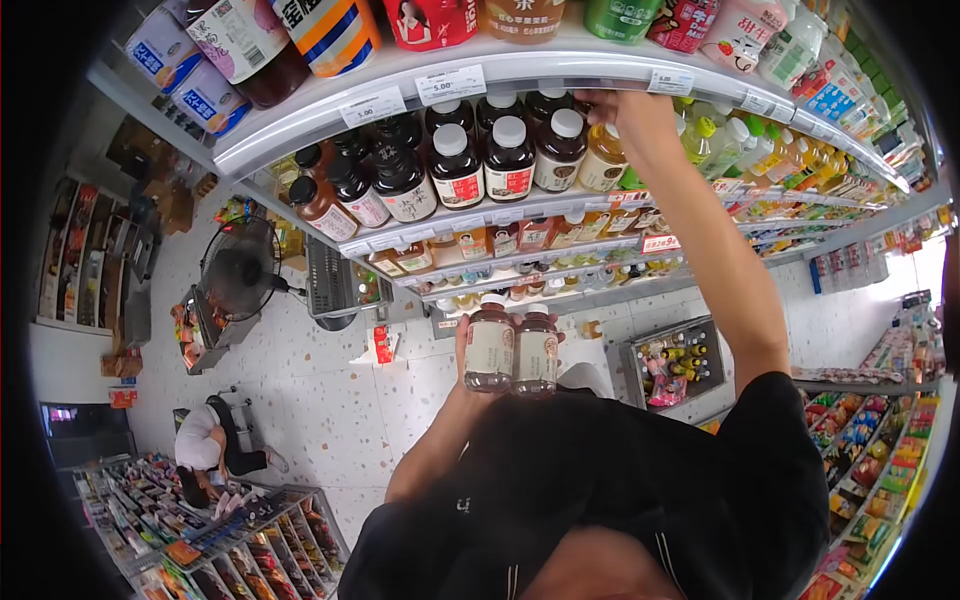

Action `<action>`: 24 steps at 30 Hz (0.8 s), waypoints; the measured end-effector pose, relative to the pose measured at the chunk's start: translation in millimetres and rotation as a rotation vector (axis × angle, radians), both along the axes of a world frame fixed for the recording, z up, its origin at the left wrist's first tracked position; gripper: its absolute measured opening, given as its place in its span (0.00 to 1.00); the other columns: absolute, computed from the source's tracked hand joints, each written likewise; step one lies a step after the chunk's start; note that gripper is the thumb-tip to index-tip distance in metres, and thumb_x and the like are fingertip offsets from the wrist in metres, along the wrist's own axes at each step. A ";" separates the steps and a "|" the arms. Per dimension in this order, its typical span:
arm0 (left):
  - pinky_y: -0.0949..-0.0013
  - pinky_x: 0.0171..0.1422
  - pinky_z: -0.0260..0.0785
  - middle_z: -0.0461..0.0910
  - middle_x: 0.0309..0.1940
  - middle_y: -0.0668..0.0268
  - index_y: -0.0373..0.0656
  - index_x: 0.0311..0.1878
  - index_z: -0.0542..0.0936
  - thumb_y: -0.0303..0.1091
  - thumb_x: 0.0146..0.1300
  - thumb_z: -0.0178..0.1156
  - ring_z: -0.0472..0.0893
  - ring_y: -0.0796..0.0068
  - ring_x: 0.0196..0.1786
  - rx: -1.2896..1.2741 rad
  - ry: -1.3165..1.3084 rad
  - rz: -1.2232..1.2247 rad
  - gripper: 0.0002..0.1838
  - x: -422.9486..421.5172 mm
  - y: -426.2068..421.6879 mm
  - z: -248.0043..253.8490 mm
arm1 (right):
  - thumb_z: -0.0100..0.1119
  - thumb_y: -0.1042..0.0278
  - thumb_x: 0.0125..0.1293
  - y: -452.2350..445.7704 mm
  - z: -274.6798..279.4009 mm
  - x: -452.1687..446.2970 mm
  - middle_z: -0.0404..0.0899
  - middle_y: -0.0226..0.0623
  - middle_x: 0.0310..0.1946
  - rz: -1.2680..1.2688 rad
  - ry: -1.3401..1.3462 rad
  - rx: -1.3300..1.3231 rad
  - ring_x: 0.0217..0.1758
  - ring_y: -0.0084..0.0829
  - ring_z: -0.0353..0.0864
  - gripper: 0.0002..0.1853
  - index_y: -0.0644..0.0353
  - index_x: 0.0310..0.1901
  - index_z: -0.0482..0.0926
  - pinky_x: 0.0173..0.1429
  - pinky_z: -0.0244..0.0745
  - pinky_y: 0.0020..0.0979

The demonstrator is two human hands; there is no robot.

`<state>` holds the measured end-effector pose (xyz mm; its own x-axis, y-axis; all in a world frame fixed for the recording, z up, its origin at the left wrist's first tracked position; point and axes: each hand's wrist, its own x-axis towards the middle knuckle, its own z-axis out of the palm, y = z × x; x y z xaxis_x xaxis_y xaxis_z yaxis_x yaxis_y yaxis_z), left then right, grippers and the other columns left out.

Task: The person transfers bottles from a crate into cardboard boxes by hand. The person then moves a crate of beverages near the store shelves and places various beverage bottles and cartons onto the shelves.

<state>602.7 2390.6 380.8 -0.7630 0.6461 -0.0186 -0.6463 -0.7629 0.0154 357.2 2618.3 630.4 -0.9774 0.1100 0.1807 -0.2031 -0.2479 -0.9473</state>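
Observation:
My left hand (pixel 463 350) is closed around two bottles with white caps and pale labels, a left bottle (pixel 489 350) and a right bottle (pixel 535 355), held upright side by side in front of my chest. My right hand (pixel 632 118) reaches into the upper drink shelf, just under the price-tag rail. Its fingers are partly hidden there, close to a white-capped bottle of yellowish drink (pixel 603 165). Left of it stand a dark bottle with a cream label (pixel 557 170) and dark bottles with red-and-white labels (pixel 509 178).
The shelf's price rail (pixel 520 75) runs above my right hand. A grey basket of bottles and packets (pixel 680 365) sits on the floor to the right. A black fan (pixel 240 262) and a dark crate (pixel 335 275) stand left. A person (pixel 205 440) crouches by low shelves.

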 end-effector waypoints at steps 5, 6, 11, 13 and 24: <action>0.16 0.77 0.65 0.67 0.80 0.37 0.47 0.61 0.86 0.86 0.68 0.48 0.64 0.23 0.83 0.017 -0.015 0.050 0.49 -4.0 -7.0 -0.1 | 0.67 0.59 0.81 20.7 -31.7 -69.4 0.88 0.37 0.39 -0.027 0.307 0.527 0.41 0.32 0.91 0.13 0.62 0.49 0.85 0.37 0.84 0.38; 0.17 0.77 0.66 0.67 0.79 0.37 0.47 0.61 0.86 0.86 0.68 0.48 0.64 0.23 0.83 0.011 -0.010 0.064 0.49 -3.8 -6.7 -5.0 | 0.67 0.59 0.81 20.0 -36.1 -69.0 0.88 0.38 0.40 -0.026 0.316 0.557 0.41 0.33 0.91 0.13 0.62 0.49 0.85 0.38 0.84 0.38; 0.14 0.79 0.62 0.65 0.81 0.38 0.46 0.64 0.85 0.86 0.65 0.55 0.62 0.23 0.84 0.061 -0.056 0.046 0.49 -3.2 -6.9 -17.4 | 0.66 0.60 0.80 21.1 -70.8 -50.2 0.87 0.41 0.42 -0.014 0.317 0.695 0.44 0.36 0.90 0.13 0.62 0.52 0.84 0.43 0.84 0.39; 0.12 0.79 0.59 0.62 0.84 0.38 0.47 0.65 0.85 0.84 0.64 0.57 0.59 0.23 0.86 0.064 -0.048 0.039 0.49 -2.9 -8.4 -20.6 | 0.66 0.60 0.80 21.1 -79.9 -41.3 0.87 0.42 0.43 -0.007 0.317 0.745 0.45 0.37 0.90 0.14 0.63 0.53 0.84 0.44 0.84 0.40; 0.11 0.78 0.60 0.60 0.85 0.36 0.46 0.65 0.84 0.86 0.63 0.55 0.58 0.20 0.85 0.036 -0.018 0.048 0.51 -12.9 -12.8 -14.6 | 0.65 0.61 0.78 5.6 -27.4 -48.4 0.86 0.48 0.48 0.076 0.504 1.061 0.51 0.45 0.89 0.17 0.64 0.60 0.83 0.54 0.84 0.43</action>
<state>589.9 2377.8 366.2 -0.7927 0.6095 -0.0098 -0.6092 -0.7927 -0.0239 308.8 2623.9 603.1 -0.7666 -0.3841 0.5146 -0.6327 0.5888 -0.5029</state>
